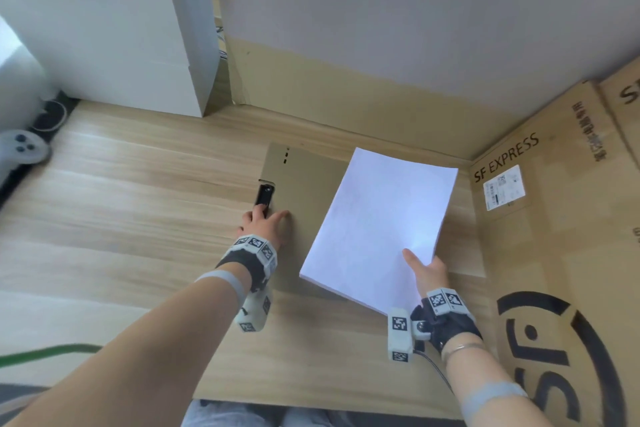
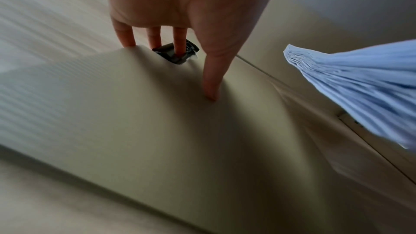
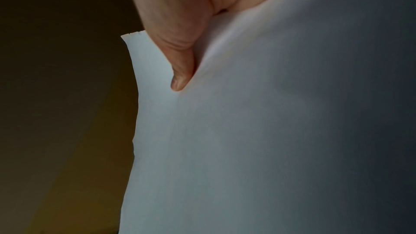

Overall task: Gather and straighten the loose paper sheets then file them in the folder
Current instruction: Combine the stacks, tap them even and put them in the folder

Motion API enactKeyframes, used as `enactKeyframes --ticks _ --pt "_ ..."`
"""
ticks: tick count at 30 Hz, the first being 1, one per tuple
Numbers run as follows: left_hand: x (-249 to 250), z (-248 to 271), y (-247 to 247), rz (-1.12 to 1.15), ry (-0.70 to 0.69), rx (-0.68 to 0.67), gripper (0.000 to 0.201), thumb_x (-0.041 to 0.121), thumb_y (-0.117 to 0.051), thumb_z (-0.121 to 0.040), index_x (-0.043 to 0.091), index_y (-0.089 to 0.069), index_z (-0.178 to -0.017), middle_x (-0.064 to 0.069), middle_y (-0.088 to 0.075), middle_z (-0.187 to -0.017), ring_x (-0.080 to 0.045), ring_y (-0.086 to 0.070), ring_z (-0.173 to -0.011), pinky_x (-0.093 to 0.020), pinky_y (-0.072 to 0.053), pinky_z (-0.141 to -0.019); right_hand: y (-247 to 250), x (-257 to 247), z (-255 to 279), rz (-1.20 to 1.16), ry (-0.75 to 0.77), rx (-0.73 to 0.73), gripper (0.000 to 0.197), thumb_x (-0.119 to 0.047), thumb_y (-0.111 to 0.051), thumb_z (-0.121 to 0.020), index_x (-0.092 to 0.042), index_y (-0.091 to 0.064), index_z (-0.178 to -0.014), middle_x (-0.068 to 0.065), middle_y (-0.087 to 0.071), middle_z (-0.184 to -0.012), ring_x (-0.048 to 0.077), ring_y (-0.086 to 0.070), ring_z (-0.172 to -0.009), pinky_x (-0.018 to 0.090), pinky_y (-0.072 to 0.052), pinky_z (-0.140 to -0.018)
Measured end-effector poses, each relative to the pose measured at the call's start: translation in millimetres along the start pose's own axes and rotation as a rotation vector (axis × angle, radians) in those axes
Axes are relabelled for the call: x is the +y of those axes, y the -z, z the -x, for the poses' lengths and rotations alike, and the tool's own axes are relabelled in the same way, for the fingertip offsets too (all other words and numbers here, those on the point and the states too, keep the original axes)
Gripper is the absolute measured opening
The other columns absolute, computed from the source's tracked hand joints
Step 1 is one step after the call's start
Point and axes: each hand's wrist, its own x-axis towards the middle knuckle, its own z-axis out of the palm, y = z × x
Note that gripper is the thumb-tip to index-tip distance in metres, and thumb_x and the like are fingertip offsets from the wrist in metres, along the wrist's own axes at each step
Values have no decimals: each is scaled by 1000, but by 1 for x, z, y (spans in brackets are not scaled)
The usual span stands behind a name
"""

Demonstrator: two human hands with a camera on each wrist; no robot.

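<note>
The left hand (image 1: 264,226) lies spread on the closed tan folder (image 1: 304,184) at its black clasp (image 1: 264,195), seemingly to open it, while the right hand (image 1: 427,276) pinches the squared paper stack (image 1: 377,218) aloft just right, ready for filing.

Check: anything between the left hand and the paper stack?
Only bare folder cover. In the head view, the left hand rests at the folder's clip; the paper stack, held by the right hand, hangs alongside.

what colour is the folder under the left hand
Plain khaki tan folder, with a black clip at its edge; clearest in the head view.
</note>
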Motion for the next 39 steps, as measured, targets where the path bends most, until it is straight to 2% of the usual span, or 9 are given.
enactKeyframes --ticks 6,17,21,25,29,31,33,35,39 --pt "4 15 -15 -367 -175 -223 102 19 -75 -71 49 -9 -144 -10 22 -158 -34 17 -146 -54 -1 -117 18 19 0 -51 -55 28 37 -16 -62 -87 2 -56 -119 20 -61 -123 35 -57 -114 40 -43 -98" --pt "5 43 -16 -543 -268 -291 107 4 -60 -76 59 7 -139 -5 24 -157 -41 17 -145 -58 -9 -116 18 21 6 -99 -40 -23 38 -14 -61 -89 4 -54 -122 16 -60 -119 32 -55 -114 31 -38 -88" --pt "-12 48 -2 -299 -313 -241 99 6 -55 -78 57 3 -141 -1 15 -160 -36 9 -148 -53 -12 -118 25 21 0 -140 -6 -31 40 -19 -64 -86 1 -55 -120 17 -61 -121 32 -58 -109 39 -43 -97" --pt "-39 53 21 60 -303 -109 103 -11 -50 -74 51 -4 -141 -1 -6 -161 -23 -15 -148 -33 -28 -115 27 14 -5 -183 20 -44 27 -19 -64 -86 -6 -59 -109 19 -63 -116 28 -59 -101 40 -44 -95" --pt "-47 68 38 451 -26 118 71 -15 -45 -82 14 -33 -145 -8 -52 -132 -25 -50 -121 -30 -41 -87 17 13 -10 -188 53 -73 49 -45 -78 -66 -10 -64 -98 14 -68 -104 33 -63 -102 45 -47 -97" --pt "-53 68 41 478 231 157 31 -4 -47 -86 -8 -55 -116 -22 -62 -108 -36 -57 -103 -40 -42 -82 10 14 -12 -138 46 -97 47 -34 -75 -73 -3 -63 -105 18 -67 -109 35 -63 -105 45 -47 -97" --pt "-67 61 40 582 361 144 8 -4 -50 -84 -9 -57 -85 -23 -59 -85 -33 -55 -87 -49 -46 -91 0 15 -15 -90 39 -116 44 -24 -70 -82 3 -59 -114 21 -65 -115 35 -61 -107 44 -46 -98" --pt "-81 58 35 850 438 140 23 -8 -53 -83 -16 -56 -105 -26 -60 -101 -26 -54 -86 -44 -53 -90 -10 18 -16 -61 38 -134 45 -24 -69 -82 4 -57 -116 20 -64 -116 34 -61 -107 43 -46 -97" --pt "-93 64 20 1219 505 101 44 -8 -45 -90 -17 -37 -132 -34 -44 -138 -22 -53 -67 -19 -54 -49 -27 22 -16 -22 19 -174 42 -22 -68 -83 5 -58 -115 20 -64 -114 33 -61 -105 38 -46 -94"
